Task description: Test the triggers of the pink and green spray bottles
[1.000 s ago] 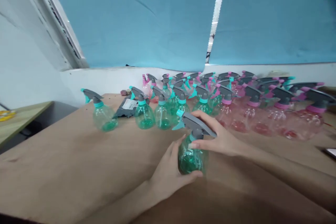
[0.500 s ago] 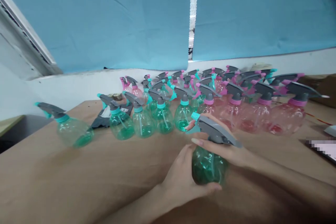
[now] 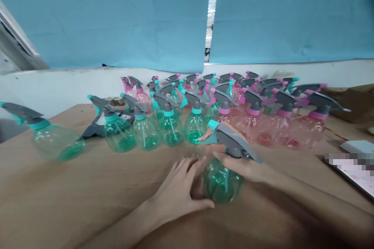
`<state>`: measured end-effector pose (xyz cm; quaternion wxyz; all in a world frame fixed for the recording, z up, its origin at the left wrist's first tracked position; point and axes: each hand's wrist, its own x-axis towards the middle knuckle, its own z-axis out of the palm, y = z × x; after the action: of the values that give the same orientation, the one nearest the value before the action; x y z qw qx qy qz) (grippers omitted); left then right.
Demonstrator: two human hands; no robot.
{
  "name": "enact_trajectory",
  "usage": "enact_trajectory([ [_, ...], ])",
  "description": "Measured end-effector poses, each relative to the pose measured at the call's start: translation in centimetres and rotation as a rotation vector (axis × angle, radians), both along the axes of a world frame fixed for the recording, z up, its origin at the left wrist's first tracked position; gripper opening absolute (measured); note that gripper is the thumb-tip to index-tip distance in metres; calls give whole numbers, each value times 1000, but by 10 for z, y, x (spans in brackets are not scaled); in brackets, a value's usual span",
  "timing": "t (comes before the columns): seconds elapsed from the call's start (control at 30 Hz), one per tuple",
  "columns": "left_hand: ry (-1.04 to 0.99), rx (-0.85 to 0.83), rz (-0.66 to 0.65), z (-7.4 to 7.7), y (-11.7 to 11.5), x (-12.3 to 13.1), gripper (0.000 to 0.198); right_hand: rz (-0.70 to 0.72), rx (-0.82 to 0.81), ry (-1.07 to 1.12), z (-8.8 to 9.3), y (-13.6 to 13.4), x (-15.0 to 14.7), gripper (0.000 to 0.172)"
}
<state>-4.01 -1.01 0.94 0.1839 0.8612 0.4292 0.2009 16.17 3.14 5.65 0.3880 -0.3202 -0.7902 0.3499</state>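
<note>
A green spray bottle (image 3: 223,181) with a grey trigger head and teal nozzle stands on the brown table (image 3: 87,186) in front of me. My right hand (image 3: 236,159) is closed around its neck just under the trigger head. My left hand (image 3: 182,190) lies beside the bottle's left side, fingers loosened and spread, thumb still against the base. Behind it stands a crowd of like bottles: green ones (image 3: 171,126) on the left, pink ones (image 3: 271,124) on the right.
One green bottle (image 3: 51,142) stands apart at the far left. A dark flat packet (image 3: 93,128) lies behind the green row. A white device (image 3: 355,148) and a blurred flat item sit at the right edge. Blue curtains hang behind a white ledge.
My left hand has loosened from cupping the bottle's body, its fingers now spread beside it. The right hand keeps its hold on the neck. The view has shifted left.
</note>
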Motion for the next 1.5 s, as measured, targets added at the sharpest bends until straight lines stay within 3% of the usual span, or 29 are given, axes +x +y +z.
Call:
enact_trajectory([
  [0.2,40,42,103,0,6,-7,70,15,-42,137,3,13,3,24],
  [0.47,63,58,85,-1,5,-5,68,-22,-54,110,11,7,2,22],
  [0.7,90,81,89,-4,6,-7,65,-105,-66,63,17,1,3,29],
  [0.87,94,102,103,-5,6,-6,63,23,-66,175,11,7,3,18],
  [1.03,105,154,160,-7,9,-8,56,107,-12,294,4,11,0,31],
  [1.5,275,259,102,-10,12,-10,41,143,-32,346,4,10,-3,30],
])
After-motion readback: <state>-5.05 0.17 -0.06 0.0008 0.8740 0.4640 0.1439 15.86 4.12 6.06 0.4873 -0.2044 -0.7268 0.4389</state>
